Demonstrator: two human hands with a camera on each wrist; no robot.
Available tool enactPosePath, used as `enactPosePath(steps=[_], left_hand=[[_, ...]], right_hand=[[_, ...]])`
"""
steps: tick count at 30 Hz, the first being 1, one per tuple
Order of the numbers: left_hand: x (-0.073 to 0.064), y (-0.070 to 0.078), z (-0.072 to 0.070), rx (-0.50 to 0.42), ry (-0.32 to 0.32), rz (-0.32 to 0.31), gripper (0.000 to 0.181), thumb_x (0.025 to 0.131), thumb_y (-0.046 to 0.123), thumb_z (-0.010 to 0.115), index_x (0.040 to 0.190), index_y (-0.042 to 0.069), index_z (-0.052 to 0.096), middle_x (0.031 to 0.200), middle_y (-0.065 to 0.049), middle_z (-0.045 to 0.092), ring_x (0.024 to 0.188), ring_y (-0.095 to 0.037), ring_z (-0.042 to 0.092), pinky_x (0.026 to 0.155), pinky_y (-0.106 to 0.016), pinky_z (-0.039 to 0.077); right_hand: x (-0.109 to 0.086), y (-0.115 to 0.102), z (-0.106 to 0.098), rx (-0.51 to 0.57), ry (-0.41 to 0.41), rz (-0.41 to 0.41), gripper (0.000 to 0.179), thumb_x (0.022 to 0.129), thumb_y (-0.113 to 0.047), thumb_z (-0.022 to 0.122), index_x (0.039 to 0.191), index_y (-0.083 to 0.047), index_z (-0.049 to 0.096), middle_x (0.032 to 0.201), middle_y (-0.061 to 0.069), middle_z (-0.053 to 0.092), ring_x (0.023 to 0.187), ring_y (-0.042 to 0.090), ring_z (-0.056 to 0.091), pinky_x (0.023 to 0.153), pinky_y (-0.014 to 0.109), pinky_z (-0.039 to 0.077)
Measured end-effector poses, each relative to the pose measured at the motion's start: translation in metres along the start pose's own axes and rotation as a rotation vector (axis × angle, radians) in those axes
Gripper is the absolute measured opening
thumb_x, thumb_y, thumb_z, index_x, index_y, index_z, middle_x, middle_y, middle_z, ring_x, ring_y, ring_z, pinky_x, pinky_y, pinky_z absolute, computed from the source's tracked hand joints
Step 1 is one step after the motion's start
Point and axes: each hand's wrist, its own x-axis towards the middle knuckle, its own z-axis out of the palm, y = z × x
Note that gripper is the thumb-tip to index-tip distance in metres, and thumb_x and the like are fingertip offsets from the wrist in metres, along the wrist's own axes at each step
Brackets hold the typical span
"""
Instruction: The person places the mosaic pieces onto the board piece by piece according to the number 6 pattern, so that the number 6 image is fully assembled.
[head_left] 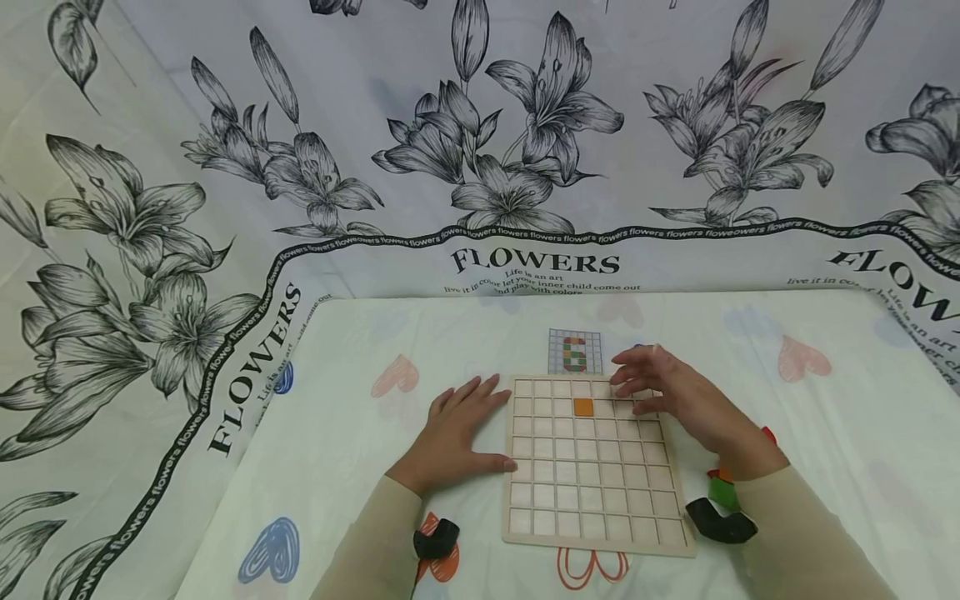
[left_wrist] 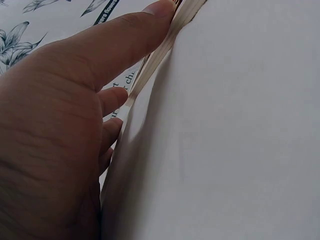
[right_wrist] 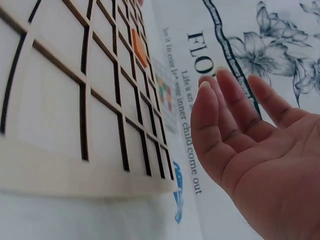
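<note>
A wooden grid board [head_left: 587,496] lies on the table, with one orange square tile [head_left: 583,407] in a cell of its second row from the far edge. My left hand [head_left: 456,435] is spread beside the board's left edge, thumb and fingertips at the rim. Over the far right corner is my right hand [head_left: 684,398], its fingers loosely bent. Nothing shows between the fingers of that hand [right_wrist: 270,150] in the right wrist view, where the tile [right_wrist: 140,48] stands slightly proud of its cell. Just beyond the board sits a pattern card [head_left: 555,352] with a coloured figure on a grid.
Green [head_left: 723,493] and red [head_left: 768,434] pieces lie to the right of the board, partly hidden by the right forearm. Black straps [head_left: 722,522] are around both wrists. A white cloth with printed hearts [head_left: 396,377] covers the table, and a flower-printed curtain [head_left: 675,258] hangs behind.
</note>
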Motion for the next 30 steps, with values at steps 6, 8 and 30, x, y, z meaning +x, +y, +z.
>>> enactPosePath(steps=[6, 8, 30], left_hand=[[-0.001, 0.0, 0.0, 0.0, -0.007, -0.016, 0.103, 0.085, 0.081, 0.073, 0.171, 0.035, 0.04, 0.179, 0.013, 0.02, 0.164, -0.011, 0.007, 0.128, -0.052, 0.005], [-0.001, 0.0, 0.0, 0.001, -0.008, -0.016, 0.103, 0.085, 0.081, 0.073, 0.171, 0.035, 0.04, 0.179, 0.013, 0.02, 0.164, -0.011, 0.007, 0.128, -0.053, 0.005], [0.001, -0.001, 0.001, 0.004, -0.006, 0.001, 0.104, 0.086, 0.082, 0.072, 0.171, 0.033, 0.039, 0.179, 0.012, 0.02, 0.165, -0.014, 0.008, 0.128, -0.053, 0.005]], right_hand=[[-0.01, 0.001, -0.011, -0.042, 0.044, 0.01, 0.064, 0.12, -0.044, 0.022, 0.154, 0.006, 0.045, 0.139, 0.03, 0.057, 0.12, 0.042, 0.067, 0.09, 0.041, 0.061], [-0.013, 0.002, -0.016, -0.057, 0.061, 0.002, 0.066, 0.119, -0.045, 0.021, 0.155, 0.005, 0.044, 0.14, 0.032, 0.056, 0.12, 0.041, 0.067, 0.09, 0.041, 0.061], [-0.053, 0.017, -0.064, -0.115, 0.16, -0.057, 0.055, 0.119, -0.041, 0.019, 0.158, -0.018, 0.05, 0.144, 0.01, 0.061, 0.126, 0.025, 0.059, 0.096, 0.028, 0.053]])
